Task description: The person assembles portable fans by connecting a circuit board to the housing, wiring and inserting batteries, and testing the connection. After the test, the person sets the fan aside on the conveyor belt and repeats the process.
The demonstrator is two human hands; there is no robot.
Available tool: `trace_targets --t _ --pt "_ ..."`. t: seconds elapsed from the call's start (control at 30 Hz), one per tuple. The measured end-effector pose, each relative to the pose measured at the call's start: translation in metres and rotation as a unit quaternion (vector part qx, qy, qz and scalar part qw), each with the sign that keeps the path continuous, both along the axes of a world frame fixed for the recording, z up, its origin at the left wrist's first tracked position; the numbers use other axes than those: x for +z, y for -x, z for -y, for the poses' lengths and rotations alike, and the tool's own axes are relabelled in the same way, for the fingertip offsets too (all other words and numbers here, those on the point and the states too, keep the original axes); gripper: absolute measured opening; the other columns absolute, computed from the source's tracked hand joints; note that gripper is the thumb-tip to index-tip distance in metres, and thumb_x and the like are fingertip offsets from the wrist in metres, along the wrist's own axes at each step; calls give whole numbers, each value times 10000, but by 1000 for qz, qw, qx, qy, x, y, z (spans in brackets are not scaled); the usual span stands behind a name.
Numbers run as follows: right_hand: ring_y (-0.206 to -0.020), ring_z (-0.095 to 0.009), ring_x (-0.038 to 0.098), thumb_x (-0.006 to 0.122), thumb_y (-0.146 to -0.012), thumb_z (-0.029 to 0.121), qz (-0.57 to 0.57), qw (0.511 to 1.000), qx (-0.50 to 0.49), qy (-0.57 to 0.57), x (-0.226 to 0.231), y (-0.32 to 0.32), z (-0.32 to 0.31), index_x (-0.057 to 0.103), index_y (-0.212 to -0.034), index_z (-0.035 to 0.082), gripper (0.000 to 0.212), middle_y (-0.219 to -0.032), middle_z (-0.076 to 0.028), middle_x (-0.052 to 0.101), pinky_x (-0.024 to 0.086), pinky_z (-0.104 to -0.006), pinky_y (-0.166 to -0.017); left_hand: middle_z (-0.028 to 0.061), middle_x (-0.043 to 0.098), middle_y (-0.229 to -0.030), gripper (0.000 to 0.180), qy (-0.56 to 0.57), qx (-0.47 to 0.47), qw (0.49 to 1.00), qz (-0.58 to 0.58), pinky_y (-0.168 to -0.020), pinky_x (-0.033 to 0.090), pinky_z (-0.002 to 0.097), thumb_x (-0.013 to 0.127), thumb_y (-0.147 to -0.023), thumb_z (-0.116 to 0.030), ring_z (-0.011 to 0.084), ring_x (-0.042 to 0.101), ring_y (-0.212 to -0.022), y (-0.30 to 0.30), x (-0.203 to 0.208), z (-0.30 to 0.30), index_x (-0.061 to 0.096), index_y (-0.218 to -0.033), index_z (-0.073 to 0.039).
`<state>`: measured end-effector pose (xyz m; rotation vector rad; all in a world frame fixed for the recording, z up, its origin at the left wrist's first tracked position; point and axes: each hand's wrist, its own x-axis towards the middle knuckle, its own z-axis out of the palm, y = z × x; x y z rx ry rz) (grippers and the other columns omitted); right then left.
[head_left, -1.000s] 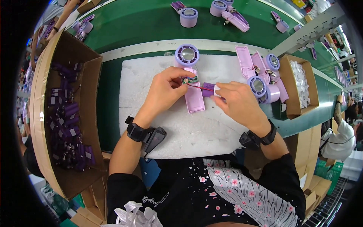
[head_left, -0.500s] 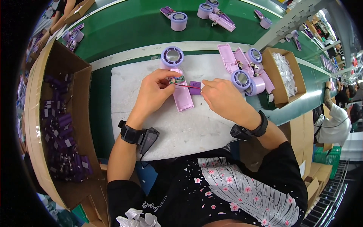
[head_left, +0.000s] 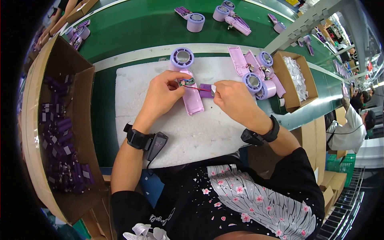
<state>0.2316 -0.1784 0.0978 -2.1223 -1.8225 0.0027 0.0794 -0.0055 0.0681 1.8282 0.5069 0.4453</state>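
A lilac handheld fan [head_left: 182,58] lies on the white foam mat [head_left: 180,138], its round head away from me and its open handle shell [head_left: 193,103] toward me. My left hand [head_left: 163,91] is closed at the handle's upper end, thumb and fingers pinching a small green circuit board [head_left: 187,81]. In my right hand [head_left: 236,99] is a purple battery [head_left: 206,91] with a white label, gripped at its right end just beside the handle. Thin red and dark wires run between board and battery. My right fingertips are partly hidden.
On the left stands a deep cardboard box [head_left: 84,116] holding many purple batteries [head_left: 60,136]. Several opened fans [head_left: 253,83] lie at the mat's right, beside a carton of clear plastic pieces [head_left: 296,78]. Beyond runs a green conveyor [head_left: 140,28] carrying more fans, under a metal post [head_left: 298,28].
Fans on the conveyor have shifted a little to the right. The whole view has moved slightly. Both hands keep their grip on the board and the battery.
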Motion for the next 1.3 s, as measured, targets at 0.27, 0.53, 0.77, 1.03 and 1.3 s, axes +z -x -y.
trace_targets --t 0.27,0.53,0.77,1.03,1.3 --pt "-591 -171 619 646 -787 129 0 977 -189 -103 64 -65 26 661 -829 -43 177 -661 -126 639 476 -310 -562 87 657 -986 329 14 2 1000 22 -728 513 277 633 -761 -21 152 608 -757 2 -16 -5 713 -1075 -77" --pt "-554 -133 607 621 -844 227 8 889 -457 20 90 -174 88 685 -831 -26 261 -648 -74 650 480 -275 -523 80 668 -1029 332 -5 -18 1000 -6 -736 517 274 630 -757 -9 151 605 -754 -9 -4 -8 715 -1070 -77" --pt "-857 -333 667 655 -829 280 131 978 -106 121 75 -227 -81 646 -1023 -16 354 -967 -210 688 527 -400 -737 86 665 -1008 335 3 12 999 48 -709 517 271 634 -744 -8 149 606 -743 3 -16 -13 722 -1059 -82" --pt "-966 -411 644 672 -782 359 178 919 -164 311 -17 -270 -107 689 -1007 28 401 -1031 -217 684 519 -460 -837 102 662 -948 331 16 5 999 39 -711 521 287 639 -733 -33 171 616 -738 33 -17 -12 723 -1049 -85" --pt "-969 -397 619 435 -925 287 367 881 -47 296 61 -204 -110 656 -1056 39 356 -1100 -209 649 495 -463 -852 78 659 -974 339 -1 -3 1000 27 -718 517 273 632 -735 -24 152 603 -752 52 -18 -4 720 -1058 -82"
